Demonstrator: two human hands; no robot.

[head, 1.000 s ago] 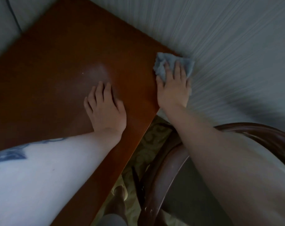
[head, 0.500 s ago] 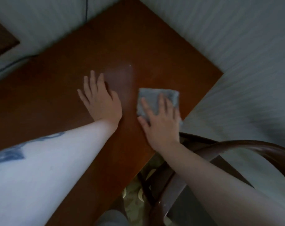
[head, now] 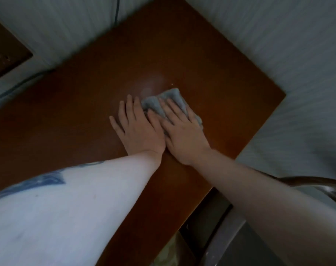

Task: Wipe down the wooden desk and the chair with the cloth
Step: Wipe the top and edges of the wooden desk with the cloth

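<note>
We recorded the desk (head: 201, 73) as reddish-brown wood with one pale hazy patch near its middle. The cloth (head: 163, 101) was grey-blue. The wall (head: 278, 35) was pale grey with fine stripes. The chair (head: 317, 182) frame was dark brown. The left forearm (head: 67, 198) bore a blue tattoo.

A: Sleeves?
B: None on view. Both forearms bare to the frame edge; left hand (head: 138, 127) and right hand (head: 182, 135) wear no gloves or rings.
A: Markings?
B: Blue-grey tattoo (head: 46, 180) on left forearm, outline blurred.
</note>
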